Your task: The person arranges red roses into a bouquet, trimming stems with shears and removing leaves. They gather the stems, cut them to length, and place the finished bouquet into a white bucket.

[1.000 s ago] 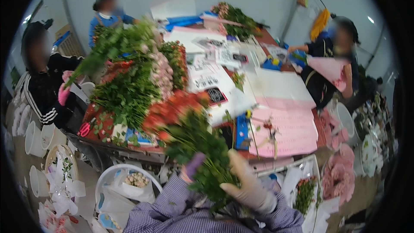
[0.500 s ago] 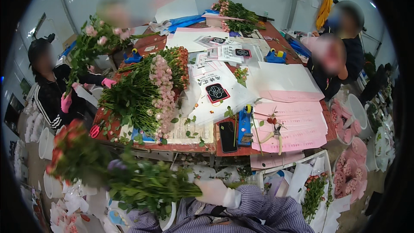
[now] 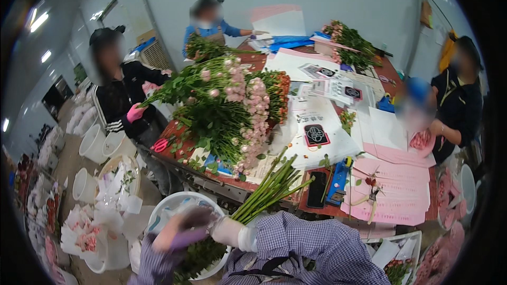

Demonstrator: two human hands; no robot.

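My right hand [image 3: 228, 232], in a white glove, is closed round a flower bunch; its bare green stems [image 3: 272, 190] stick up and out over the table's near edge. Below the hands, dark leaves [image 3: 203, 258] of the bunch hang down, and its blooms are hidden. Beside it my left hand [image 3: 182, 228] is smeared by motion, with a purple cuff at the wrist; its fingers cannot be made out. Under both hands stands a round white bucket [image 3: 158, 207] with pale wrapping inside.
The red table [image 3: 232, 183] bears piled pink roses [image 3: 256, 121], a black phone [image 3: 317, 190], a blue tape dispenser [image 3: 339, 182], pliers [image 3: 369, 198], pink paper sheets [image 3: 401, 190] and red scissors [image 3: 161, 145]. Co-workers stand left, behind and right. Buckets [image 3: 94, 142] crowd the left floor.
The bunch has swung from lying leftward to hanging heads down, stems up. My left hand has come into view. The view has turned left. The left co-worker's pink roses are lowered to the pile.
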